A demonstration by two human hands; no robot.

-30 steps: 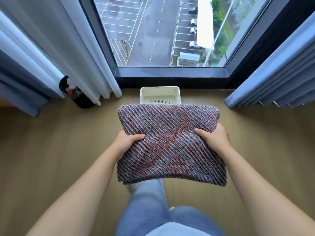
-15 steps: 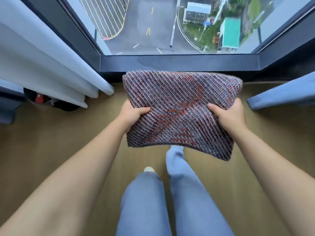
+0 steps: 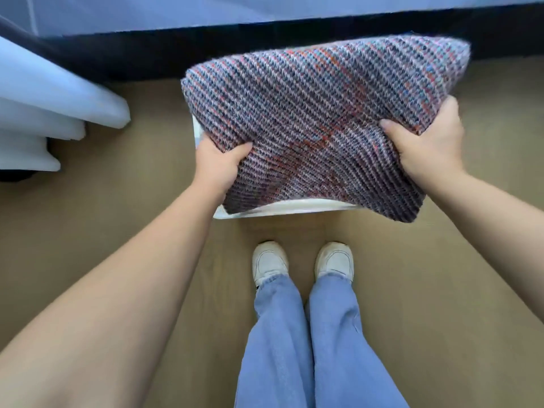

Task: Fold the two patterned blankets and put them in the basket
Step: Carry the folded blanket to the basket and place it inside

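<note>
Wooden flooring [image 3: 123,237] below a dark window base carries a white basket [image 3: 282,208], over which the folded patterned blanket [image 3: 318,119] is gripped at its edges by the left hand [image 3: 219,164] and right hand [image 3: 426,142].

Head-worn view faces steeply down, near the blanket [image 3: 318,119].
</note>
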